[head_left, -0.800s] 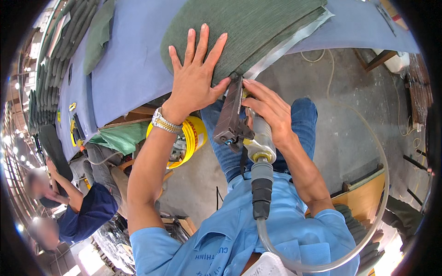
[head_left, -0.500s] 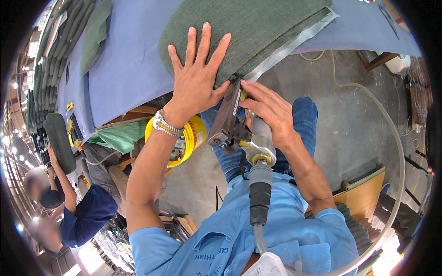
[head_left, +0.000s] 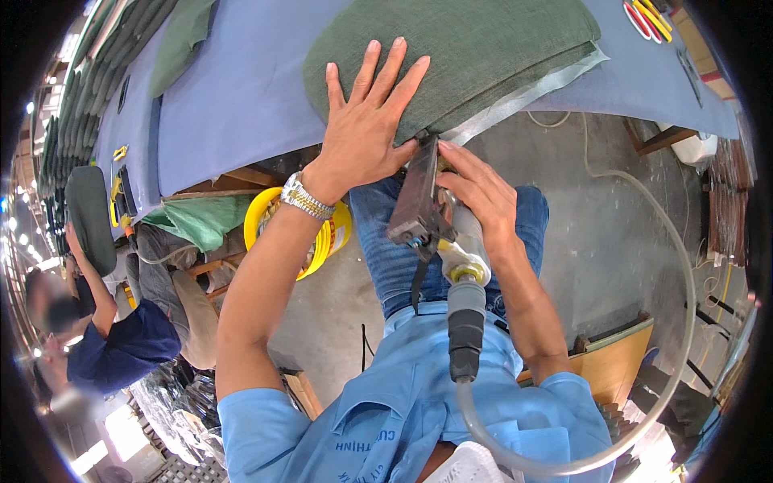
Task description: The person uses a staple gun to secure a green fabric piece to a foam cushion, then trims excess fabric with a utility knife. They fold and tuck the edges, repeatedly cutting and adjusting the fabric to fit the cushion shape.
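A dark green fabric-covered padded panel (head_left: 491, 52) lies at the near edge of the table, a pale silvery strip (head_left: 523, 98) showing along its near side. My left hand (head_left: 364, 137) rests flat on the panel's near left part, fingers spread, its thumb next to the nose of an air staple gun (head_left: 415, 197). My right hand (head_left: 489, 193) is wrapped round that staple gun, fingertips along its side. The gun's nose meets the panel's near edge; the exact contact point is hidden. A clear air hose (head_left: 547, 469) runs from the gun's handle end round to the right.
The blue-covered table (head_left: 241, 88) carries stacked green panels (head_left: 84, 105) at left and red- and yellow-handled tools (head_left: 648, 20) at far right. Below its edge stands a yellow bucket (head_left: 334, 241). A co-worker in dark blue (head_left: 125, 346) holds another panel at left. A wooden board (head_left: 620, 362) leans at lower right.
The view has shifted, so the panel and both hands appear farther right and the red- and yellow-handled tools show more fully. My hands and the staple gun keep nearly the same place on the panel.
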Demonstrator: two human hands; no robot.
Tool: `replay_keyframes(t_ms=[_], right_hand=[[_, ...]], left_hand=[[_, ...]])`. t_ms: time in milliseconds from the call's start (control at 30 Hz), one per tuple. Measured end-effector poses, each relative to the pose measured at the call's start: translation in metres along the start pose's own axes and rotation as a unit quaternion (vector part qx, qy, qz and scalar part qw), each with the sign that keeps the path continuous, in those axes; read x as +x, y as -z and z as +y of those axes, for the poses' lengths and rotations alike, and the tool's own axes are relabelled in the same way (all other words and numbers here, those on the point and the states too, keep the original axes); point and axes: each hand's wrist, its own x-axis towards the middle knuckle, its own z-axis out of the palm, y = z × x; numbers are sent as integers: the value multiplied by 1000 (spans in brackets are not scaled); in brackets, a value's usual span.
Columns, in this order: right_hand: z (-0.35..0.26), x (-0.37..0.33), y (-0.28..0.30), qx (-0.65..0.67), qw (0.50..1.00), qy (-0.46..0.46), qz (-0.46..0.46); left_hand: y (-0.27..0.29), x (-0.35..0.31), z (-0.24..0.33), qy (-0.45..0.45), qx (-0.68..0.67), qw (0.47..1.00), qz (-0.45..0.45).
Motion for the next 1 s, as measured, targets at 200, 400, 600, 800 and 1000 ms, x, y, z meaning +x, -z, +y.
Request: replay_keyframes(t_ms=[200,400,600,800,1000], right_hand=[[-1,-10,-2,12,1000,-16,1],[-1,-4,-7,23,1000,-8,9],[1,3,-9,37,999,1,8],[4,8,-8,41,999,13,-6],[0,-2,-6,16,1000,3,25]], left_hand=[[-4,-1,1,-11,14,1000,18],[-1,-1,4,-9,20,1000,0],[-3,-1,7,1,31,999,-12],[-9,-2,5,-4,32,999,16],[22,4,-18,-39,-47,997,-49]])
